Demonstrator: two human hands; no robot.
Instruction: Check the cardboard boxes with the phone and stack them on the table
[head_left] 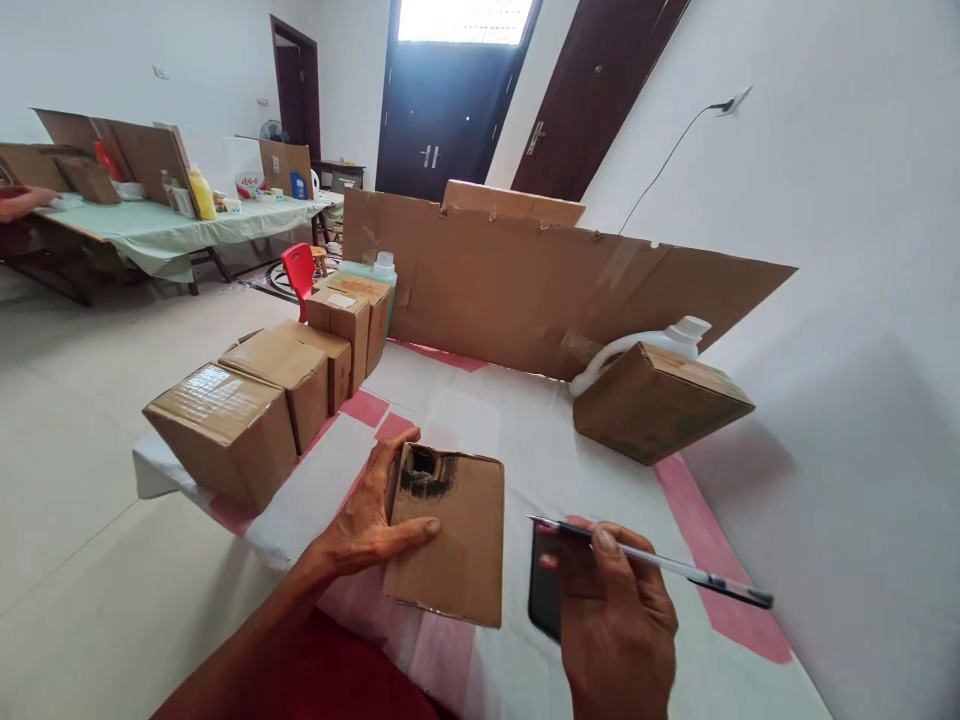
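My left hand [379, 515] grips a small brown cardboard box [457, 540] by its left side, the thumb lying across the face turned to me. Near that face's upper left corner is a dark hole with a blackened patch around it. To the right, my right hand [619, 610] holds a pen [660, 562] with a clear barrel and a black end, its tip pointing left toward the box without touching it. Under and behind that hand lies a black phone-like slab [544, 585] on the table, partly hidden by the hand.
Several cardboard boxes [225, 430] line the table's left edge. A cardboard panel [510, 280] stands across the back. At right, another box [660, 400] sits before a white jug [679, 337]. Beyond are a red chair [299, 275] and a second table [187, 235], with a person's arm [26, 203].
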